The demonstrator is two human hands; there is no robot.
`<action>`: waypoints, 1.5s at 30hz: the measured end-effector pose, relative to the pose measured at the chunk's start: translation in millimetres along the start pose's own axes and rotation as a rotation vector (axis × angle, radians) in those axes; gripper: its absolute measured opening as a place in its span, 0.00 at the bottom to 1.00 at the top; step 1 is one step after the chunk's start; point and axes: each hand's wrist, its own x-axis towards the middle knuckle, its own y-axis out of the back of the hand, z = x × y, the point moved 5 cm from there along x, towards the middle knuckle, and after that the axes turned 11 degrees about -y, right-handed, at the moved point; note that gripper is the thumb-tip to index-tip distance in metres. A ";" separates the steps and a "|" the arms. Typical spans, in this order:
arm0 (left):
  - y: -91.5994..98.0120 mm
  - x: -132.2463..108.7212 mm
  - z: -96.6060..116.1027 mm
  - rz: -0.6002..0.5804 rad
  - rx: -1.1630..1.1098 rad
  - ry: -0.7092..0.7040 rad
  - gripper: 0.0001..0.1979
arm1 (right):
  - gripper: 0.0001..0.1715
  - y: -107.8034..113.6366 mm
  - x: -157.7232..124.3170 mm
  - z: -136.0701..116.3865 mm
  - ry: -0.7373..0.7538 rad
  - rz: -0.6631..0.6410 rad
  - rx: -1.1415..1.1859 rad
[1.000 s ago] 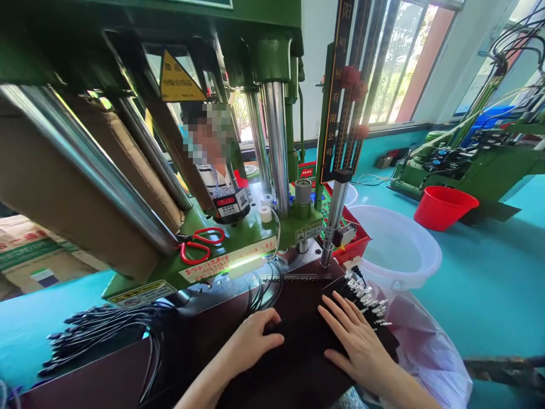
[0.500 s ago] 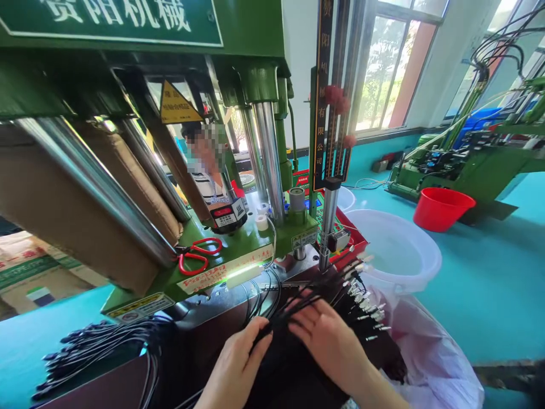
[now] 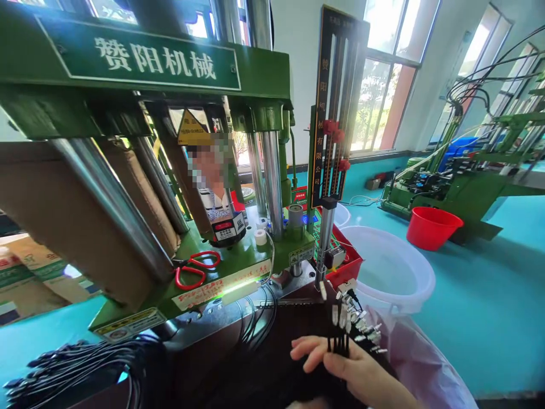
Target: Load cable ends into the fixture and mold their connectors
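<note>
A small bunch of black cables [image 3: 338, 344] stands up between the thumb and fingers of my right hand [image 3: 355, 366], their pale connector ends [image 3: 340, 317] pointing upward. The forefinger and middle finger reach out to the left. Only a blurred bit of my left hand [image 3: 310, 404] shows at the bottom edge; its fingers are hidden. Just behind the right hand, a pile of cable ends with silvery plugs [image 3: 366, 324] lies at the right side of the dark table. More black cables [image 3: 259, 318] curve down from the front of the green press.
The green press [image 3: 255, 272] fills the left and middle, red-handled scissors [image 3: 191, 277] on its bed. Bundled black cables [image 3: 80, 363] lie at left. A white tub [image 3: 426, 292] and red bucket [image 3: 432, 230] stand right. Behind the press is a person [image 3: 215, 199].
My left hand has dropped to the bottom edge, away from the cables. My right hand has moved right and lower, and the cable ends in it now point up. The view has tilted up.
</note>
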 end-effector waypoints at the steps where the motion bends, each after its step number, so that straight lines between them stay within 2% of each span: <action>1: -9.4 10.5 1.5 0.041 -0.132 0.014 0.27 | 0.15 -0.6 -0.6 4.0 -0.017 0.002 -0.022; 4: -31.9 27.1 8.6 0.067 -0.435 0.020 0.38 | 0.15 5.7 -4.5 13.6 -0.056 0.081 -0.025; 7: -27.6 23.7 21.9 0.030 -0.448 0.025 0.38 | 0.20 14.9 -11.4 19.9 -0.150 0.175 -0.080; 10: -9.3 20.1 38.2 -0.073 -0.419 0.039 0.32 | 0.26 20.0 -16.5 25.3 -0.256 0.225 -0.044; 13: 8.0 22.4 47.1 -0.165 -0.420 0.088 0.28 | 0.26 20.4 -16.2 26.7 -0.237 0.202 0.083; 16: 36.2 24.2 51.7 -0.064 -0.450 0.132 0.23 | 0.24 28.0 -15.7 20.5 -0.109 0.235 0.229; 19: 74.6 17.5 68.7 0.014 -0.534 0.118 0.21 | 0.21 40.8 -19.1 9.6 0.015 0.318 0.331; 22: 112.6 5.8 93.5 0.022 -0.324 0.075 0.21 | 0.20 45.4 -22.1 -0.3 0.069 0.334 0.372; 24: 123.5 1.8 106.1 -0.005 -0.088 0.011 0.20 | 0.19 44.3 -23.2 -5.3 0.098 0.345 0.383; 27: 107.3 7.7 107.1 -0.060 0.195 -0.096 0.16 | 0.20 40.5 -24.8 -12.1 0.166 0.355 0.375; 30: 73.5 23.3 99.9 -0.007 0.428 -0.221 0.15 | 0.22 39.2 -29.6 -14.0 0.188 0.346 0.315; 31: 60.1 28.2 99.1 -0.024 0.460 -0.265 0.16 | 0.22 40.3 -32.9 -12.8 0.181 0.349 0.292; 33: 34.0 35.0 98.1 -0.140 0.431 -0.272 0.16 | 0.22 44.9 -43.3 -8.4 0.158 0.373 0.249; 36: 8.1 36.4 96.4 -0.339 0.413 -0.120 0.17 | 0.24 53.5 -64.8 0.5 0.088 0.434 0.182; 38: 3.1 34.9 96.0 -0.399 0.441 -0.074 0.18 | 0.23 58.3 -77.1 5.6 0.037 0.465 0.124; 41: 12.2 34.8 92.2 -0.408 0.403 -0.143 0.17 | 0.16 62.4 -81.1 12.2 0.023 0.462 0.083; 43: 30.5 38.4 80.1 -0.313 0.397 -0.103 0.17 | 0.14 63.7 -73.9 22.2 -0.028 0.455 0.149; 45: 48.6 43.6 60.8 -0.208 0.470 0.030 0.16 | 0.16 63.9 -64.0 35.6 -0.117 0.467 0.268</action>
